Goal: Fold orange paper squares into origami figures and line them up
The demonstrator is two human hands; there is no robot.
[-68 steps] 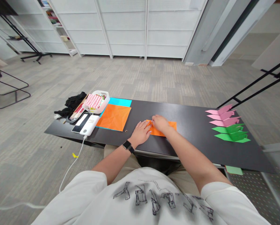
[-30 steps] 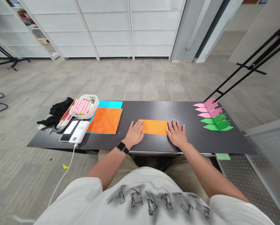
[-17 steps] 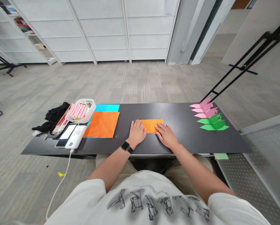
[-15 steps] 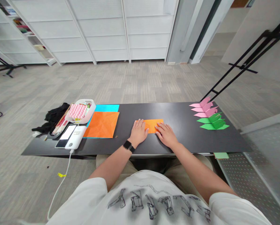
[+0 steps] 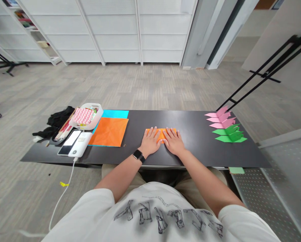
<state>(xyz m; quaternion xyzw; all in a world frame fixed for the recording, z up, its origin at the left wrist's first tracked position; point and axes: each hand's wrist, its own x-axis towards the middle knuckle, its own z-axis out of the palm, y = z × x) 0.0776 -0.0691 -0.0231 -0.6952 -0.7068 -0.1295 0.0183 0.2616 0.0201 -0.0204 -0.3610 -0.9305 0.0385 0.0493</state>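
Orange paper (image 5: 160,134), one strip, on counter (image 5: 198,134); left hand (image 5: 150,141) and right hand (image 5: 174,142) spread flat atop, grasping nothing. Step: apparently pressing creases; next move likely needs even pressure.

Bright, even light (faint sheen on tabletop (image 5: 195,134)), stretched, perhaps soft edges.

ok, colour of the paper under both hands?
Orange: the paper under the left hand and right hand; the head view, the only one, shows it.

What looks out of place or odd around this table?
The black cloth lies crumpled at the left end of the table, unlike the neat row of folded paper figures. A green piece juts out at the near edge.
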